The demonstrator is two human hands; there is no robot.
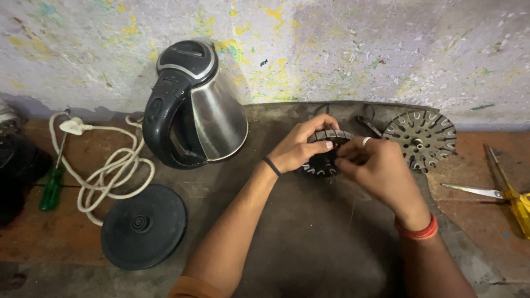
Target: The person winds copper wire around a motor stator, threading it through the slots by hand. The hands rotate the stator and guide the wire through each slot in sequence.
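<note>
My left hand [298, 144] grips the top edge of a round dark metal motor core with slotted teeth [322, 163], which stands tilted on a dark mat [309, 232]. My right hand [381, 168], with a ring on one finger, pinches the same part from the right side. A flat round metal disc with slots [422, 138] lies just beyond my right hand. A steel electric kettle with a black handle and lid [193, 105] stands to the left of my left hand.
A black round kettle base [144, 226] with a white cord [107, 168] lies at the left. A green-handled screwdriver [52, 185] rests farther left. Yellow-handled scissors [505, 190] lie at the right edge. A paint-flecked wall [331, 49] closes the back.
</note>
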